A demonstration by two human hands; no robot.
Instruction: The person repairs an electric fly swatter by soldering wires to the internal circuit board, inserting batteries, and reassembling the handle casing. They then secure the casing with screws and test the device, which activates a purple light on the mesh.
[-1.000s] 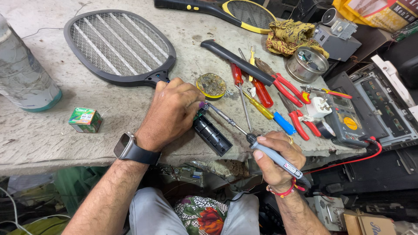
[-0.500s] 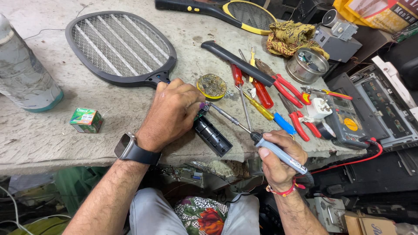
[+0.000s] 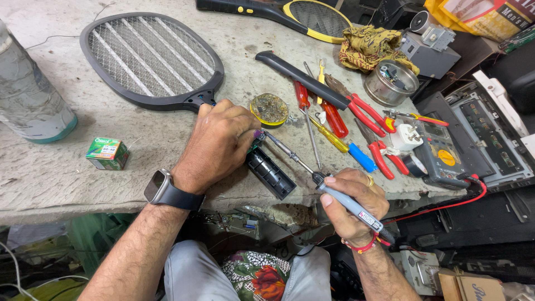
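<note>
The left hand (image 3: 220,142) lies curled over the handle of a dark grey racket-shaped bug zapper (image 3: 151,60), fingers closed down on it so that the handle's upper part is hidden; a black smartwatch (image 3: 161,188) sits on that wrist. Below the hand, the open black end of the handle (image 3: 271,174) sticks out towards the edge of the grey stone bench (image 3: 50,178).

The right hand (image 3: 352,202) is wrapped firmly around a grey soldering iron (image 3: 350,203), thumb and fingers closed on its barrel. The iron's thin metal tip (image 3: 281,147) reaches up and left to the zapper handle, meeting it just beside the left hand's fingertips. A red thread band circles the right wrist.

Just beyond the zapper handle sits a small round tin (image 3: 270,108) with dirty yellow contents. To the right of the tin lie red-handled pliers (image 3: 368,114), a red screwdriver (image 3: 333,117) and a yellow-and-blue screwdriver (image 3: 348,147), close together. Further right of the tin rests a multimeter (image 3: 443,150) with a red lead trailing off the bench. Well to the left of the zapper handle stands a small green box (image 3: 107,153), and beyond it a plastic bottle (image 3: 28,103). A second zapper, yellow and black (image 3: 301,14), lies at the far edge of the bench.
</note>
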